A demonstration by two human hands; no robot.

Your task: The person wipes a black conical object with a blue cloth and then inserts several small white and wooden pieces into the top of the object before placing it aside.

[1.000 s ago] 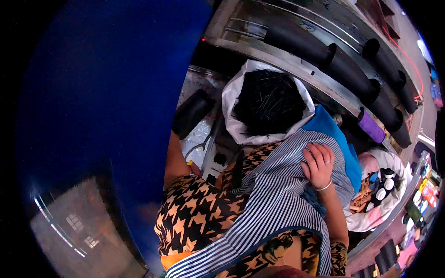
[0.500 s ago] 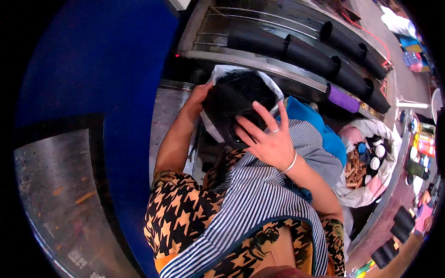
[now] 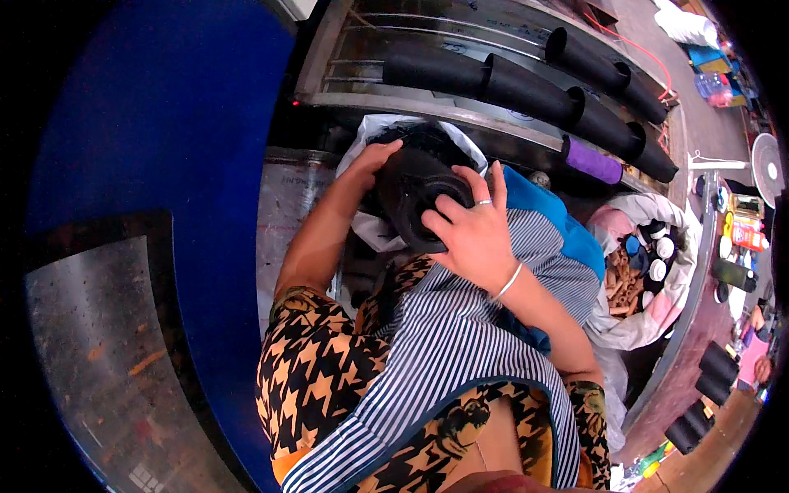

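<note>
A rolled-up black sheet (image 3: 408,185) is held in front of my body, its spiral end facing me. My left hand (image 3: 371,167) grips its far left side, thumb along the top. My right hand (image 3: 472,234) has its fingers hooked around and into the near end of the roll, with one finger raised. Behind and beneath the roll is an opened white bag (image 3: 380,238), with black stringy material (image 3: 431,138) inside its mouth. The roll covers much of the bag, and my left fingertips are partly hidden.
Ahead, several black tubular rolls (image 3: 530,92) lie in rows on a metal rack (image 3: 436,105), with a purple roll (image 3: 593,160) at its near edge. A white sack (image 3: 686,238) of brown pieces and spools stands at right. A blue panel (image 3: 222,246) rises at left.
My left hand has shifted from the bag's rim onto the black roll. My right fingers have curled more tightly around its near end, and the roll's spiral end now shows more.
</note>
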